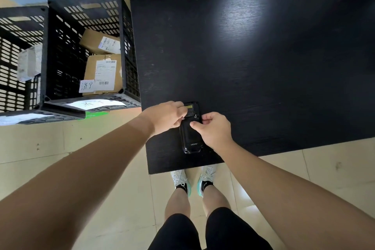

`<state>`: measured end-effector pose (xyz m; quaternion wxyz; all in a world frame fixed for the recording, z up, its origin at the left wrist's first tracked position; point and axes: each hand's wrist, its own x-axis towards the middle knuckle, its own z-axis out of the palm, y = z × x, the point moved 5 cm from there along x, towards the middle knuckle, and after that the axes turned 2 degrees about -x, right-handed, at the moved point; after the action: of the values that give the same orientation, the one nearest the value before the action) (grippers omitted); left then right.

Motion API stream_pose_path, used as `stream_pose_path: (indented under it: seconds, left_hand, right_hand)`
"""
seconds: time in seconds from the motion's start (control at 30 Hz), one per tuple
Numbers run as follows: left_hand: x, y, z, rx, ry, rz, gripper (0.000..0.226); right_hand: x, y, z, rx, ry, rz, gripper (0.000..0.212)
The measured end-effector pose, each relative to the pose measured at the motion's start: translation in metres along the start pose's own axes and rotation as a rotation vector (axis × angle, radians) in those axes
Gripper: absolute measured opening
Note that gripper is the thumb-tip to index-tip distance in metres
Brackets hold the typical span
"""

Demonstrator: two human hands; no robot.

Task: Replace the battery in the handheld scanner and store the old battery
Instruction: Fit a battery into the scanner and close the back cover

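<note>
A black handheld scanner [190, 138] lies face down near the front left corner of a black table [263, 67], its back cover toward me and a yellow label showing at its far end. My left hand [167, 116] grips the scanner's left side near the top. My right hand [214, 129] pinches the back cover at the latch, thumb and fingers touching the upper part of the cover. No loose battery is visible anywhere.
Two black slotted plastic crates stand on the floor left of the table; the nearer crate [85, 95] holds cardboard parcels [102, 73] with labels, the farther crate [20, 26] holds a white package. My feet in white shoes [191, 178] stand at the table's front edge.
</note>
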<state>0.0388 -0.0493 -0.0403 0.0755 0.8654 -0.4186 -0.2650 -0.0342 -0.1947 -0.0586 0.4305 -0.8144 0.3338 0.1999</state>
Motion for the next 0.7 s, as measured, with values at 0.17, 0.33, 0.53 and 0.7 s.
stream_pose_path:
  seconds: [0.17,0.33,0.53,0.7]
  left_hand:
    - [-0.002,0.006,0.002,-0.084,0.015,-0.121,0.016]
    - [-0.008,0.013,0.006,-0.326,0.062,-0.432,0.01]
    - [-0.009,0.016,0.008,-0.419,0.083,-0.552,0.016]
    - [-0.022,0.016,0.016,-0.485,0.244,-0.585,0.018]
  right_hand:
    - [0.0,0.0,0.0,-0.006,0.008,-0.008,0.046]
    - [0.0,0.001,0.002,-0.009,0.016,-0.009,0.047]
    - [0.001,0.002,0.002,-0.016,0.019,-0.014,0.05]
    - [0.001,0.003,0.002,-0.006,0.012,-0.03,0.051]
